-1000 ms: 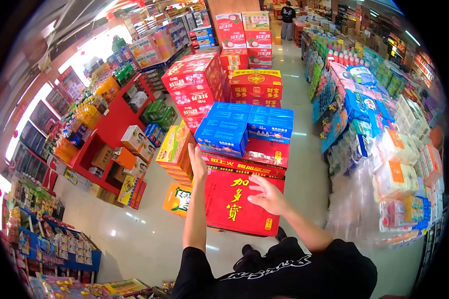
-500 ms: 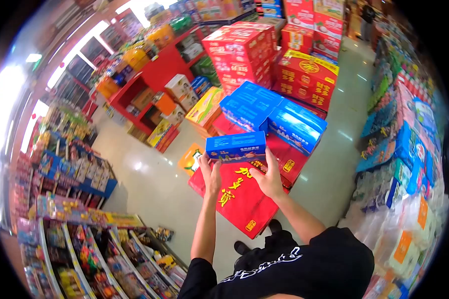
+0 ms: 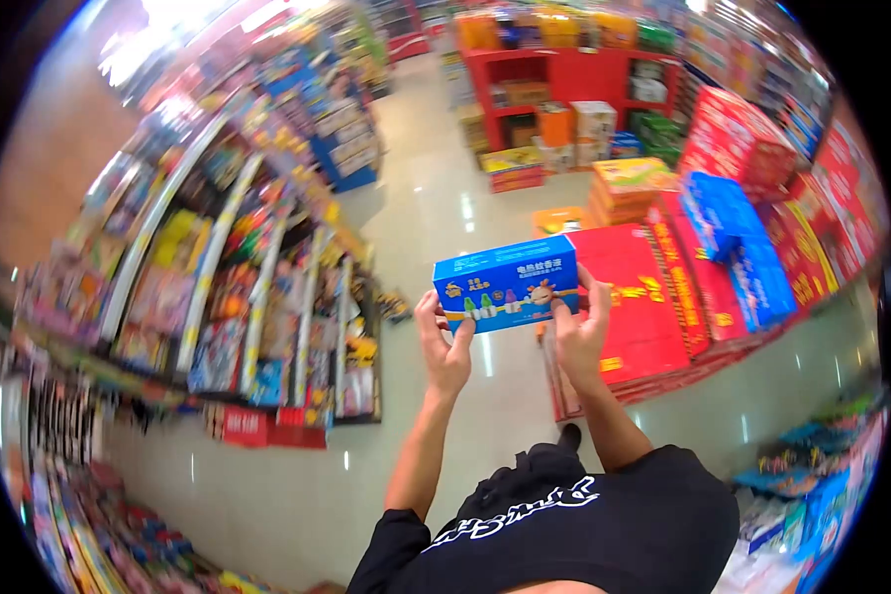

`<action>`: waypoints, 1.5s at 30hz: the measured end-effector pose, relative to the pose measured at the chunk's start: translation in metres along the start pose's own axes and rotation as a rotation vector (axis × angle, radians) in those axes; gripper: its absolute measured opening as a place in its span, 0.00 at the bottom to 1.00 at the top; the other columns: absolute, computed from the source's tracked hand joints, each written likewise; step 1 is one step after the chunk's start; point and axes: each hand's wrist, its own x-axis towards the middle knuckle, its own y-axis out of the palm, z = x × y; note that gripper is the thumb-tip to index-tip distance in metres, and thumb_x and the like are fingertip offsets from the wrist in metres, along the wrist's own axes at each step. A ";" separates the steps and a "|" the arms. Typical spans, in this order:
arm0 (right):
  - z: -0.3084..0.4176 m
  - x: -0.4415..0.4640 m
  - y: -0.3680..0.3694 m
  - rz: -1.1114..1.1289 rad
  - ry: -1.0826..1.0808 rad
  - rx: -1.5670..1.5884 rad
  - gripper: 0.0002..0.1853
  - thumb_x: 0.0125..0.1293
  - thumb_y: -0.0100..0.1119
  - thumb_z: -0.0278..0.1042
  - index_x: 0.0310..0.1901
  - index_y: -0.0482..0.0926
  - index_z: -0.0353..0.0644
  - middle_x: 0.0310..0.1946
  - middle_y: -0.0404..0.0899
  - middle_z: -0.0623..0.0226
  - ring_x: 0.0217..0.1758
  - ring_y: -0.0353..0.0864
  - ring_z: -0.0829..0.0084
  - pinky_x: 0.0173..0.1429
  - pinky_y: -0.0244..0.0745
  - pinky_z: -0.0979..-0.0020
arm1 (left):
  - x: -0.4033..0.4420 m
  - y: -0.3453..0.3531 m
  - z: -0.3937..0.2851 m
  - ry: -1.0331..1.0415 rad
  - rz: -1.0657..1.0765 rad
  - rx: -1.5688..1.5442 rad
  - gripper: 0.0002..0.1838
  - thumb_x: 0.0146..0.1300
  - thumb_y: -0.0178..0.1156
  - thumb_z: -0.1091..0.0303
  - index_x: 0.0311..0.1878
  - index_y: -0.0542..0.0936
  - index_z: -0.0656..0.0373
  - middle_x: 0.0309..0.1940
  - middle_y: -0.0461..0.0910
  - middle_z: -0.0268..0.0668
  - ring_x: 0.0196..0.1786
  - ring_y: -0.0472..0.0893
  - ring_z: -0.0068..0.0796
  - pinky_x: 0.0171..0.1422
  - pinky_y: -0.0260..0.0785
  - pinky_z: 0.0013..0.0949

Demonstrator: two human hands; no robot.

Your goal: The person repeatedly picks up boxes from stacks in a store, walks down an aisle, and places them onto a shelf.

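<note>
A blue box of mosquito repellent liquid (image 3: 508, 284) is held up in front of my chest, its printed front tilted toward me. My left hand (image 3: 445, 342) grips its left end, thumb on the front face. On the right end, my right hand (image 3: 581, 322) has its thumb on the front and its fingers behind, partly hidden. Just right of my hands lies a stack of red cartons with yellow lettering (image 3: 629, 342). Larger blue boxes (image 3: 738, 247) sit on top of the red cartons farther right.
On the left stands a slanted shelf rack (image 3: 252, 267) full of small packets. A red display unit (image 3: 589, 79) with goods is at the back. Tall red cartons (image 3: 733, 139) rise at the back right. Shiny floor (image 3: 445, 208) runs between the rack and the cartons.
My view has swung left, so the carton stack now sits to the right. The box has come away from above the cartons, and its front now faces me. Both hands still hold it.
</note>
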 end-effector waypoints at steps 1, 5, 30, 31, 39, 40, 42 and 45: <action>0.019 -0.022 0.022 0.035 0.021 0.040 0.26 0.59 0.63 0.22 0.61 0.75 0.38 0.45 0.72 0.64 0.51 0.70 0.67 0.59 0.66 0.65 | -0.016 -0.033 -0.005 -0.005 -0.055 0.016 0.30 0.59 0.64 0.70 0.66 0.69 0.61 0.64 0.67 0.44 0.52 0.71 0.30 0.52 0.65 0.33; 0.068 -0.119 0.107 0.167 -0.030 0.116 0.26 0.61 0.69 0.26 0.61 0.74 0.39 0.48 0.73 0.66 0.51 0.69 0.69 0.59 0.63 0.66 | -0.086 -0.162 -0.038 -0.001 -0.251 0.154 0.32 0.59 0.66 0.69 0.67 0.67 0.60 0.70 0.63 0.47 0.62 0.72 0.36 0.56 0.66 0.35; 0.277 -0.569 0.618 0.983 0.071 0.709 0.30 0.60 0.64 0.22 0.65 0.70 0.36 0.59 0.70 0.57 0.65 0.66 0.61 0.70 0.60 0.63 | -0.248 -0.742 -0.092 -0.167 -0.929 0.549 0.34 0.64 0.64 0.68 0.71 0.63 0.64 0.69 0.64 0.44 0.70 0.67 0.40 0.67 0.67 0.46; 0.289 -0.585 0.637 1.020 0.035 0.692 0.30 0.60 0.66 0.23 0.65 0.70 0.36 0.59 0.70 0.57 0.65 0.66 0.60 0.70 0.60 0.63 | -0.250 -0.765 -0.094 -0.164 -0.984 0.538 0.34 0.64 0.65 0.69 0.71 0.62 0.63 0.69 0.64 0.44 0.70 0.67 0.40 0.69 0.65 0.45; 0.371 -0.739 0.765 1.476 -0.232 0.664 0.28 0.58 0.72 0.32 0.59 0.74 0.33 0.53 0.79 0.51 0.57 0.79 0.55 0.61 0.73 0.60 | -0.276 -0.927 -0.066 -0.204 -1.593 0.720 0.47 0.61 0.66 0.69 0.77 0.48 0.67 0.72 0.57 0.51 0.73 0.59 0.44 0.79 0.46 0.47; 0.383 -0.757 0.777 1.559 -0.269 0.644 0.28 0.58 0.72 0.32 0.59 0.75 0.33 0.53 0.80 0.50 0.56 0.79 0.54 0.61 0.73 0.60 | -0.276 -0.949 -0.061 -0.203 -1.663 0.718 0.49 0.61 0.66 0.70 0.78 0.46 0.67 0.72 0.56 0.52 0.74 0.58 0.45 0.79 0.45 0.48; 0.401 -0.799 0.809 1.645 -0.305 0.599 0.26 0.58 0.71 0.31 0.58 0.75 0.33 0.51 0.81 0.51 0.55 0.81 0.56 0.61 0.75 0.61 | -0.279 -0.998 -0.053 -0.201 -1.800 0.716 0.51 0.60 0.66 0.70 0.78 0.43 0.67 0.73 0.54 0.53 0.75 0.56 0.46 0.80 0.42 0.48; 0.435 -0.857 0.868 1.714 -0.294 0.554 0.25 0.59 0.71 0.29 0.57 0.74 0.32 0.50 0.82 0.52 0.55 0.83 0.58 0.60 0.76 0.63 | -0.291 -1.085 -0.048 -0.231 -1.786 0.671 0.54 0.59 0.66 0.70 0.79 0.40 0.68 0.75 0.51 0.55 0.78 0.51 0.46 0.81 0.37 0.47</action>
